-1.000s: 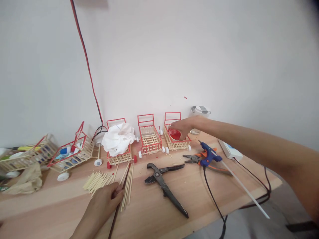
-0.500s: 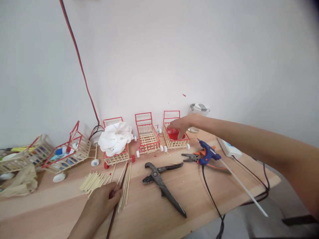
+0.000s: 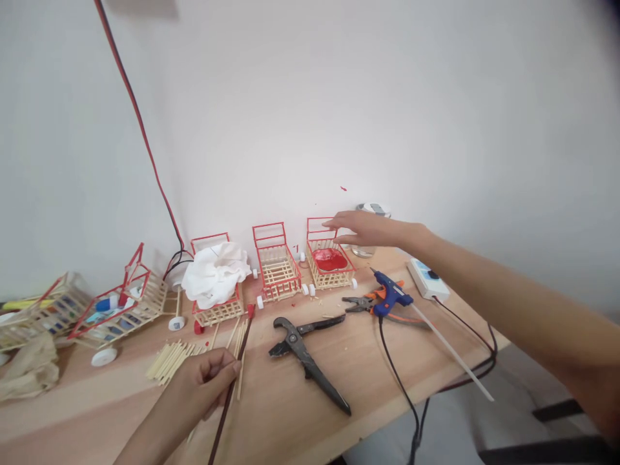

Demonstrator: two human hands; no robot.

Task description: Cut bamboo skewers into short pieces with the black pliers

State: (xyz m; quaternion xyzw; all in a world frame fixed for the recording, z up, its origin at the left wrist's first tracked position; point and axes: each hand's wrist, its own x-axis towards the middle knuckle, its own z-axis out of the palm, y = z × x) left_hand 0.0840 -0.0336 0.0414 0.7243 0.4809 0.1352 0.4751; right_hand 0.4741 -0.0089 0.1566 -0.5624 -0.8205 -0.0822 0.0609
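Observation:
My left hand [image 3: 213,378] pinches a thin dark-handled paintbrush [image 3: 243,345] whose tip is red. Under and beside that hand lie loose pale wooden sticks [image 3: 172,360]. My right hand [image 3: 356,227] is open, fingers stretched to the left, just above a small stick-built cart [image 3: 329,280] with red rails. Inside this cart sits a tub of red paint [image 3: 330,259]. To its left stands a second cart [image 3: 276,274] with a bare slatted floor. A third cart [image 3: 220,313] carries a crumpled white cloth [image 3: 213,274].
A black hand cutter [image 3: 310,361], pliers [image 3: 358,303] and a blue glue gun [image 3: 387,294] lie on the wooden table [image 3: 271,433]. A power strip [image 3: 429,279] is at the right, with hanging cables. Two filled carts [image 3: 123,313] are at the left. A white-lidded container [image 3: 375,209] stands behind.
My right hand has let go of the paint tub and risen above the cart, fingers now spread. My left hand has lifted the paintbrush slightly, baring its red tip. The view has shifted somewhat.

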